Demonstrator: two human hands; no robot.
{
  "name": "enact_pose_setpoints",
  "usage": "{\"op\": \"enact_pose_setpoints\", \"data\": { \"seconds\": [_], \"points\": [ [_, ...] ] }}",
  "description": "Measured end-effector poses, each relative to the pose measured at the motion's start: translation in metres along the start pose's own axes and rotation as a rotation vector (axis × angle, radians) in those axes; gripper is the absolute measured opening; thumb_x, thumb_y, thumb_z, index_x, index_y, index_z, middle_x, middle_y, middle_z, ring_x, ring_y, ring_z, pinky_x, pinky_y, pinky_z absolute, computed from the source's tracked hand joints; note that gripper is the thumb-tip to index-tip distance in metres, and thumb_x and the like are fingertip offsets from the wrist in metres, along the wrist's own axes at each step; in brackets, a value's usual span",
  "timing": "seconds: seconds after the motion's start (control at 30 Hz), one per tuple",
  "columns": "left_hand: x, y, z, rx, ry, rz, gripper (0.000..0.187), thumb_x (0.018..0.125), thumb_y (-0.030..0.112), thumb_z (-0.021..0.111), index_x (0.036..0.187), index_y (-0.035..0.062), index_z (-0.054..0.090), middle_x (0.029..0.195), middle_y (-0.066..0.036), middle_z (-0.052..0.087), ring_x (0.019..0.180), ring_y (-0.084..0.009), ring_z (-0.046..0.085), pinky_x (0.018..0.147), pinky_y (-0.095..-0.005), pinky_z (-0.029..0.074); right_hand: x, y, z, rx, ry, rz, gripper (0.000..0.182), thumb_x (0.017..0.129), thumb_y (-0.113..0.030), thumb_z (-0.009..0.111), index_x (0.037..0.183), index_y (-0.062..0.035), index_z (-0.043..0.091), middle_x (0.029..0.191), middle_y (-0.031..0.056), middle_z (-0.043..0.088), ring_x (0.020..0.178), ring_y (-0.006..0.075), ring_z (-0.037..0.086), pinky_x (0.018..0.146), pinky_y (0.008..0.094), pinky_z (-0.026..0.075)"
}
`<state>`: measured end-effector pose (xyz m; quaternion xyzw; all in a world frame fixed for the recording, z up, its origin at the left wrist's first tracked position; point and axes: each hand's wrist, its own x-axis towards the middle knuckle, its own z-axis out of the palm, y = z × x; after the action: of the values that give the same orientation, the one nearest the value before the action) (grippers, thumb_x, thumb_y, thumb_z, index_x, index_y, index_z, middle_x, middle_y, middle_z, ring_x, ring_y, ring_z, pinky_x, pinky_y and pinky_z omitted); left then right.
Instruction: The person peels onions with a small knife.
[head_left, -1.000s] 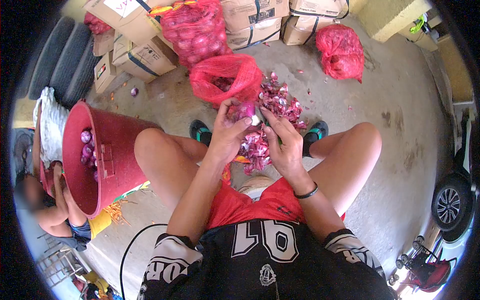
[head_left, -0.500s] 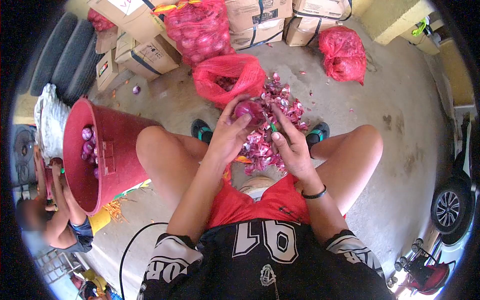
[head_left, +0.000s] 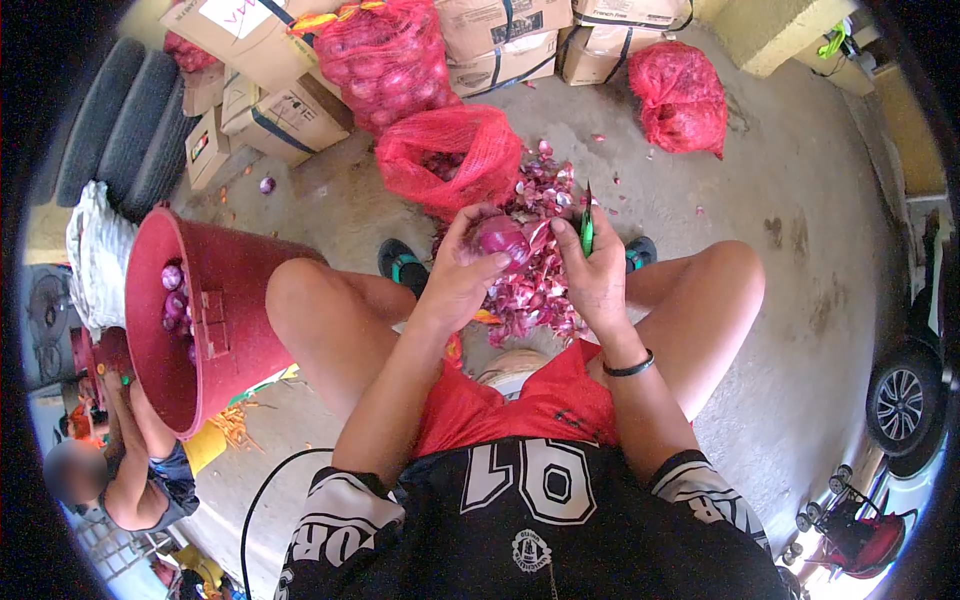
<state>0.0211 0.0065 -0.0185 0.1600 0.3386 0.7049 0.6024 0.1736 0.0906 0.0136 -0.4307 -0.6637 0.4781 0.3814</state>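
Note:
My left hand is wrapped round a large red onion, its thumb across the near side. Just to the right, my right hand grips a small green-handled knife with its dark blade pointing up, apart from the onion. Beneath both hands, a heap of loose purple onion skins covers the floor between my feet. Right behind the onion stands an open red mesh sack with dark skins inside.
A big red tub holding several onions stands left of my knee. Beyond it a co-worker sits low. Full mesh sacks, boxes and tires line the back. Another red sack lies back right.
The knife has moved away from the onion to the right and now points up. My left hand still holds the onion. The view has shifted slightly.

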Motion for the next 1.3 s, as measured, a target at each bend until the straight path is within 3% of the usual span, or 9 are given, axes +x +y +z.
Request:
{"op": "enact_pose_setpoints", "data": {
  "seconds": [0.13,0.23,0.33,0.67,0.77,0.8,0.93,1.03,1.3],
  "points": [
    [-0.004,0.009,-0.002,-0.134,-0.101,-0.077,0.055,0.079,-0.001,0.069,0.129,0.0071,0.045,0.123,-0.01,0.057,0.113,-0.0248,0.059,0.098,-0.0416,0.05,0.014,0.014,-0.005,-0.122,0.095,-0.029,0.02,0.091,-0.016,0.066,0.098,0.0004,0.057,0.071,0.0175,0.056,0.062,0.0174,0.047,0.06,0.0353,0.044],
    [-0.005,0.006,-0.007,-0.097,-0.083,-0.075,0.063,0.082,0.011,0.073,0.136,0.0094,0.041,0.126,-0.013,0.056,0.117,-0.0311,0.058,0.102,-0.0535,0.046,0.015,0.019,-0.008,-0.195,0.093,-0.097,0.019,0.091,-0.015,0.065,0.1,0.0001,0.057,0.071,0.0171,0.056,0.06,0.0196,0.046,0.06,0.0348,0.044],
    [-0.007,0.009,-0.002,-0.222,-0.053,-0.12,0.057,0.083,0.003,0.069,0.134,0.0068,0.044,0.126,-0.012,0.057,0.113,-0.0259,0.06,0.095,-0.0438,0.052,0.013,0.006,-0.009,-0.147,0.111,-0.103,0.019,0.091,-0.015,0.065,0.099,0.0002,0.057,0.071,0.0174,0.057,0.061,0.0227,0.05,0.06,0.0358,0.045],
    [-0.001,0.004,-0.013,-0.034,-0.01,-0.145,0.047,0.088,0.006,0.066,0.132,0.0049,0.047,0.12,-0.012,0.061,0.105,-0.0244,0.064,0.089,-0.0441,0.055,0.03,0.047,-0.013,-0.315,0.215,0.003,0.02,0.091,-0.017,0.064,0.097,0.0012,0.056,0.081,0.0254,0.062,0.076,0.0444,0.062,0.065,0.0463,0.047],
    [-0.003,0.011,-0.012,-0.046,-0.01,-0.09,0.041,0.091,0.009,0.065,0.128,0.0041,0.048,0.119,-0.013,0.061,0.105,-0.0249,0.064,0.086,-0.0437,0.057,0.032,0.058,-0.017,-0.371,0.13,0.02,0.02,0.093,-0.018,0.06,0.104,-0.0007,0.057,0.089,0.0248,0.064,0.082,0.0414,0.062,0.072,0.0425,0.049],
    [-0.001,0.012,-0.013,-0.035,0.01,-0.082,0.039,0.091,0.01,0.064,0.126,0.0041,0.048,0.119,-0.013,0.061,0.105,-0.025,0.064,0.085,-0.0435,0.057,0.028,0.058,-0.012,-0.404,0.054,-0.012,0.034,0.094,-0.02,0.059,0.122,-0.0005,0.054,0.095,0.0247,0.065,0.086,0.0403,0.064,0.077,0.0421,0.05],
    [0.0,0.014,-0.015,0.057,0.065,-0.036,0.038,0.094,0.024,0.063,0.124,0.0061,0.049,0.119,-0.009,0.063,0.107,-0.0218,0.064,0.086,-0.0422,0.057,0.0,0.038,0.006,-0.123,-0.227,-0.191,0.05,0.095,-0.02,0.057,0.137,0.0046,0.044,0.12,0.027,0.06,0.114,0.0366,0.059,0.098,0.0399,0.044],
    [-0.001,0.015,-0.015,0.021,0.148,-0.031,0.035,0.091,0.014,0.067,0.119,0.0044,0.049,0.113,-0.012,0.063,0.098,-0.0223,0.066,0.08,-0.0393,0.059,-0.017,0.03,0.013,-0.012,-0.374,-0.108,0.048,0.096,-0.02,0.055,0.136,0.0046,0.045,0.118,0.0275,0.061,0.111,0.0363,0.061,0.095,0.0388,0.046],
    [-0.001,0.013,-0.016,0.205,0.136,0.0,0.029,0.092,0.015,0.064,0.117,0.0062,0.052,0.11,-0.008,0.065,0.097,-0.0173,0.065,0.085,-0.0351,0.055,-0.018,0.011,0.021,-0.002,-0.403,-0.099,0.05,0.097,-0.023,0.055,0.139,0.0008,0.043,0.098,0.0272,0.064,0.088,0.0393,0.066,0.078,0.0423,0.05]
  ]
}}
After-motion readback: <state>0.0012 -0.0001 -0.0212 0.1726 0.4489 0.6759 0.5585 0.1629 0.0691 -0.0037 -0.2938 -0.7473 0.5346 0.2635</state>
